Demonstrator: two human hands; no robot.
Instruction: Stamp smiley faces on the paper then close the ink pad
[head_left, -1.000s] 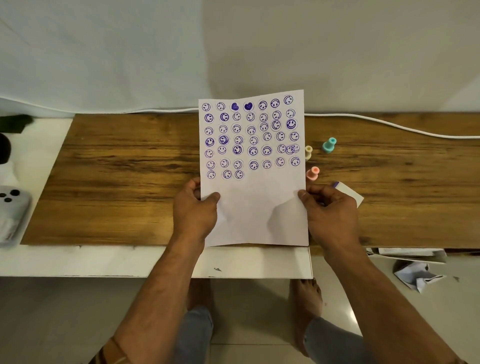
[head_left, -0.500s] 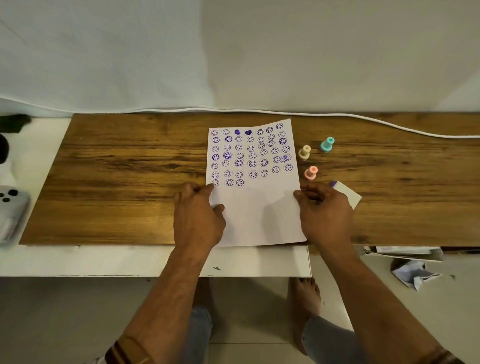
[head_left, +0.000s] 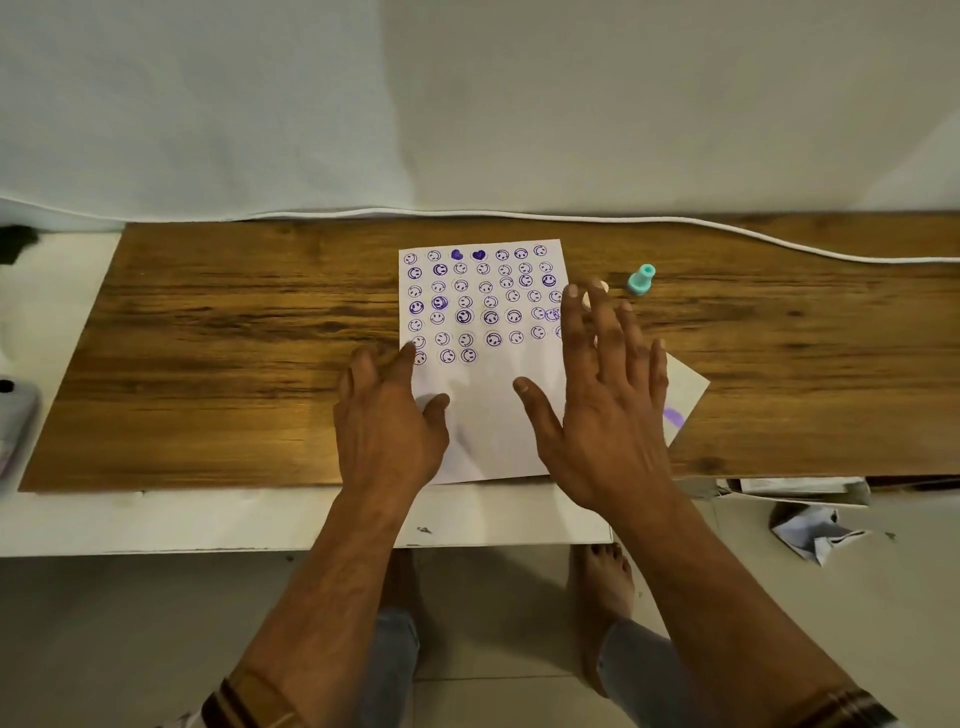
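The paper (head_left: 483, 364) lies flat on the wooden board (head_left: 234, 353), long axis running away from the person, its upper two-thirds filled with rows of purple smileys, the bottom third bare. Just off its right edge, half hidden, a white ink pad (head_left: 683, 395) with a purple smear shows beyond the right hand (head_left: 605, 410), right under those knuckles. That's the relation that counts: the pad sits to the right of the sheet, so the right hand is far nearer to it than the left. Right fingers (head_left: 602, 322) are spread wide, holding nothing, and they cover small stampers of which only pale tips peek out. A teal stamper (head_left: 640, 280) stands upright, further back and right, just beyond the fingertips. Left hand (head_left: 387, 421) is open too, palm down over the sheet's lower left corner, apparently pinning it. Whether the pad's lid is already shut, can't tell from here.
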